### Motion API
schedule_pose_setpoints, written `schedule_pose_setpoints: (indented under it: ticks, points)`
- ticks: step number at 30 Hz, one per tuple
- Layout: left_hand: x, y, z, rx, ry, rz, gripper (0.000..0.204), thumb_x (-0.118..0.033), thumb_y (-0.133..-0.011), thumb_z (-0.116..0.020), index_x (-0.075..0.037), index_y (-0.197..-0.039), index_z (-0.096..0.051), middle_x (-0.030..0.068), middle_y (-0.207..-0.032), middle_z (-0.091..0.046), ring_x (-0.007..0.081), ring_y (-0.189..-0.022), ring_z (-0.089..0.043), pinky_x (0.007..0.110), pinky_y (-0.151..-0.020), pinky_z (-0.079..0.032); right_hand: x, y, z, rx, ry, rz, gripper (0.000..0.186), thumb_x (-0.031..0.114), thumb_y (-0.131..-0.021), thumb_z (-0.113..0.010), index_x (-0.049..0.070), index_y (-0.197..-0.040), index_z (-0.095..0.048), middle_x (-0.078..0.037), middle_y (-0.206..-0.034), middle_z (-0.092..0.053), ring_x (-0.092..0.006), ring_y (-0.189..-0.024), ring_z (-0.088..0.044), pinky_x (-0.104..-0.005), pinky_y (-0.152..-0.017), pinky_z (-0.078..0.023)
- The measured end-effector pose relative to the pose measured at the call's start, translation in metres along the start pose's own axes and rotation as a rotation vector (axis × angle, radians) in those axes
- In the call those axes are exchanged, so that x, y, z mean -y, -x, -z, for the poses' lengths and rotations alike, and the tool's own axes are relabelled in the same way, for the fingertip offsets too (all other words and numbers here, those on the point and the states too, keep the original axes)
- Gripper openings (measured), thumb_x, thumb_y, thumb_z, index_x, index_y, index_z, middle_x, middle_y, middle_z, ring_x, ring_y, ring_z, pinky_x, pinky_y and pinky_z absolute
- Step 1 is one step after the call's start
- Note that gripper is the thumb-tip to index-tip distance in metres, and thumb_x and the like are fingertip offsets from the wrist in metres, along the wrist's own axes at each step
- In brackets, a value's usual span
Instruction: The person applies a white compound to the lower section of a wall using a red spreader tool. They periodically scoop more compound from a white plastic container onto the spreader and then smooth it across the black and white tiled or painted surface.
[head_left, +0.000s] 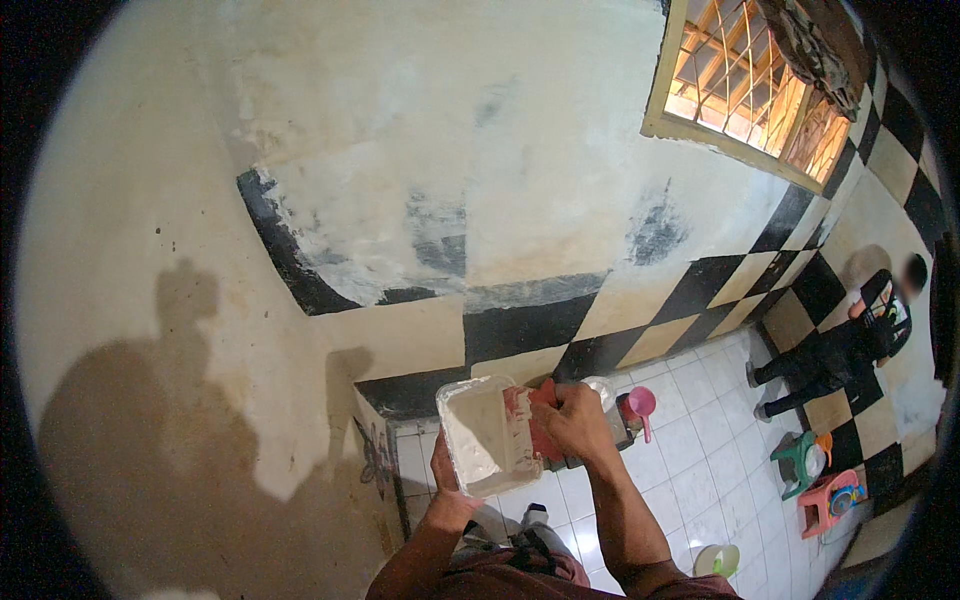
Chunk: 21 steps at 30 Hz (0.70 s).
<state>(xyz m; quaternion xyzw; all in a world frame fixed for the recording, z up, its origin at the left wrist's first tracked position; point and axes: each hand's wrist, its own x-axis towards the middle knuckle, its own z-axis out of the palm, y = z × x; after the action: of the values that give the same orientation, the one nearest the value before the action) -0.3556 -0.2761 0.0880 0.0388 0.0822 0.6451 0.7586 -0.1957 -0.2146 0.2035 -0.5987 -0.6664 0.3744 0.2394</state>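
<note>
In my left hand (pixel 455 490) is a white rectangular tub (pixel 447 430), gripped by its near left side and tilted toward me. White paste (pixel 475 435) coats the inside of the tub. My right hand (pixel 580 420) is closed on a red scraper (pixel 540 425), whose white-smeared blade lies over the tub's right rim. Both hands are in front of my body, above the tiled floor. The wall (pixel 400 200) ahead carries black and cream checks, partly covered by a whitish coat with dark patches showing through.
A barred window (pixel 750 80) opens at the upper right. Another person (pixel 865 335) in dark clothes stands by the right wall. Near them are a green stool (pixel 793 462) and a pink stool (pixel 820 505). A pink dipper (pixel 642 402) and a pale green bucket (pixel 715 560) are lower down.
</note>
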Motion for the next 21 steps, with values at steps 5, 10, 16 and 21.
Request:
schedule_pose_setpoints:
  ticks: [5,10,16,21]
  points:
    - [0.009,-0.005,0.013,0.053,0.008,0.037,0.055,-0.049,-0.096,-0.043,-0.011,-0.136,-0.049,0.0114,-0.130,-0.057,0.0309,-0.119,-0.055,0.051,-0.099,-0.046,-0.006,0.002,-0.015,-0.034,-0.033,0.084,0.031,0.026,-0.086,-0.059,-0.001,-0.075,-0.068,-0.015,-0.057,-0.064,-0.0261,-0.055,-0.067,-0.0382,-0.060,-0.054]
    - [0.010,-0.004,0.018,0.140,0.008,0.072,0.058,-0.051,-0.096,-0.042,-0.011,-0.138,-0.047,0.0115,-0.133,-0.055,0.0324,-0.121,-0.053,0.053,-0.101,-0.044,0.009,0.004,-0.021,0.061,0.025,0.107,0.032,0.027,-0.086,-0.059,-0.002,-0.077,-0.068,-0.014,-0.059,-0.065,-0.0239,-0.056,-0.067,-0.0383,-0.062,-0.054]
    - [-0.001,0.002,-0.014,0.059,0.030,-0.001,0.059,-0.051,-0.096,-0.040,-0.011,-0.138,-0.047,0.0124,-0.136,-0.053,0.0339,-0.123,-0.052,0.057,-0.100,-0.043,0.004,0.006,-0.004,0.085,-0.457,-0.009,0.023,0.011,-0.081,-0.060,-0.006,-0.093,-0.069,-0.007,-0.074,-0.068,-0.0124,-0.065,-0.060,-0.0278,-0.059,-0.049]
    - [-0.003,0.002,-0.001,0.086,0.009,-0.017,0.059,-0.052,-0.097,-0.039,-0.011,-0.139,-0.047,0.0123,-0.137,-0.052,0.0339,-0.124,-0.051,0.058,-0.101,-0.042,-0.006,0.006,-0.012,0.052,-0.367,0.059,0.027,0.017,-0.089,-0.059,-0.004,-0.073,-0.065,-0.011,-0.062,-0.066,-0.0165,-0.045,-0.059,-0.0302,-0.050,-0.050]
